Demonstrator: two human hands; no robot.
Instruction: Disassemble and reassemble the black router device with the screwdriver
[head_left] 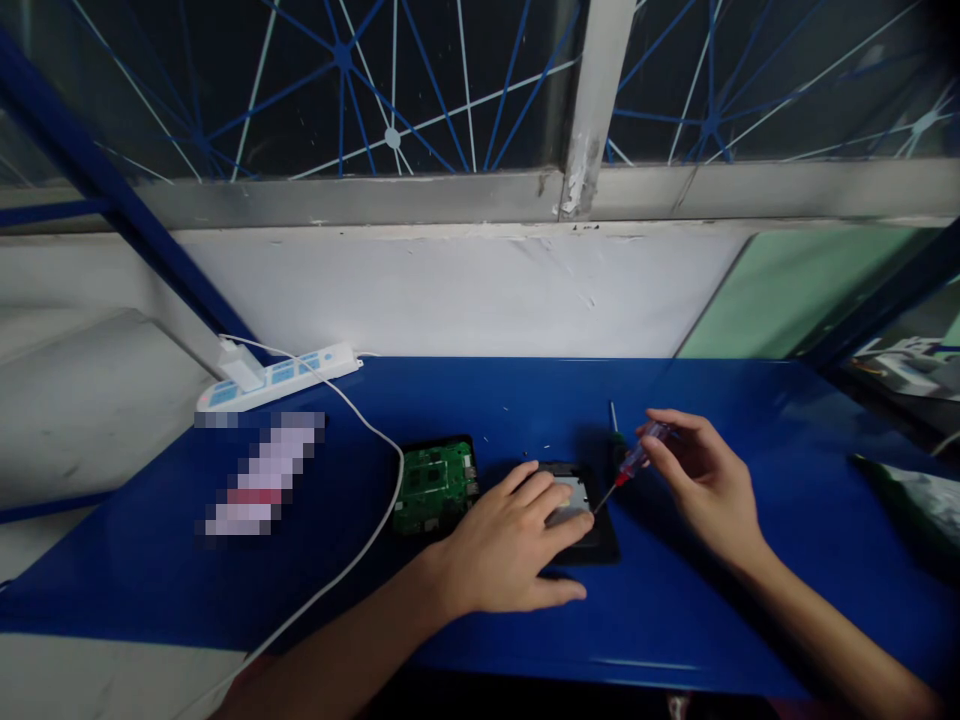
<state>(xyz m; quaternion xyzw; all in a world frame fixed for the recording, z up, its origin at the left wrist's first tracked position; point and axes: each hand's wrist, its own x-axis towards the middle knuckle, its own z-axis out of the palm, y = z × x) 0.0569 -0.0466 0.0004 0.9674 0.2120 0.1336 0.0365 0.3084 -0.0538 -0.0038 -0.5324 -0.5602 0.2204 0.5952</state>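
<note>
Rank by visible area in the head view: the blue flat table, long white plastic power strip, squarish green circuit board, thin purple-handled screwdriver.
1. Table
2. Power strip and circuit board: too alike to rank
3. Screwdriver, partly covered

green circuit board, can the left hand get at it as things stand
Probably yes: the left hand is close beside the green circuit board, whose top is largely uncovered; the white cable only skirts the left edge.

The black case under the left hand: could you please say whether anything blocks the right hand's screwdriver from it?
Nothing visible does: the screwdriver has its tip at the black case, close beside the left hand.
</note>
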